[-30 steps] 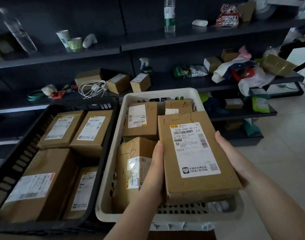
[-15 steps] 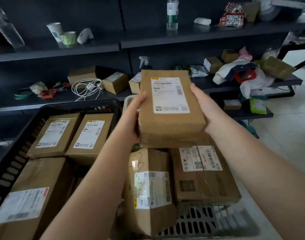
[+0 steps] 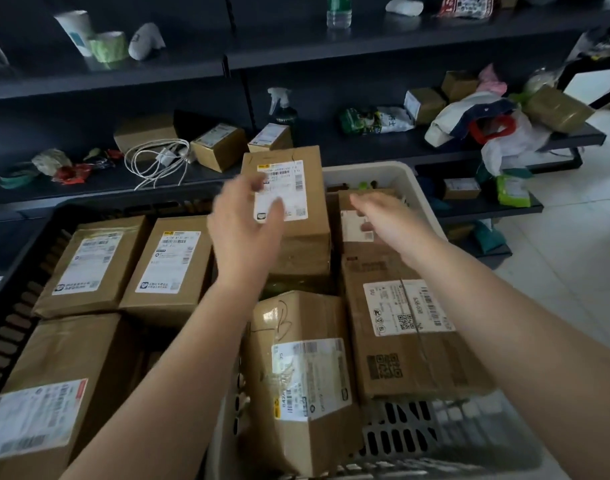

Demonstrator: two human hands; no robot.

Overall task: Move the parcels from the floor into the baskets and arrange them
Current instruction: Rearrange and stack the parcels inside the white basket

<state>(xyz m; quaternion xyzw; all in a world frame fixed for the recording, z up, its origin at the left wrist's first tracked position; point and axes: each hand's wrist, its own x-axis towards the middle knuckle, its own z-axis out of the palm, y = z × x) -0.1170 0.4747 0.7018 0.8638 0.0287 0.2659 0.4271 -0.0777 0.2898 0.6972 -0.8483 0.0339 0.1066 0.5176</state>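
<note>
The near parcel (image 3: 298, 375) bears a handwritten "B"; its printed labels are illegible.

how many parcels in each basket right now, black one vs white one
black basket: 3 parcels fully visible, plus 1 mostly hidden behind the left arm
white basket: 4 parcels visible
total: 8 parcels, if the hidden one counts

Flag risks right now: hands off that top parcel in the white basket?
1. The labelled brown cardboard parcel sits stacked on other boxes at the far end of the white plastic basket; with both hands open, left hand and right hand, it could slide.
2. The basket looks nearly full.
</note>
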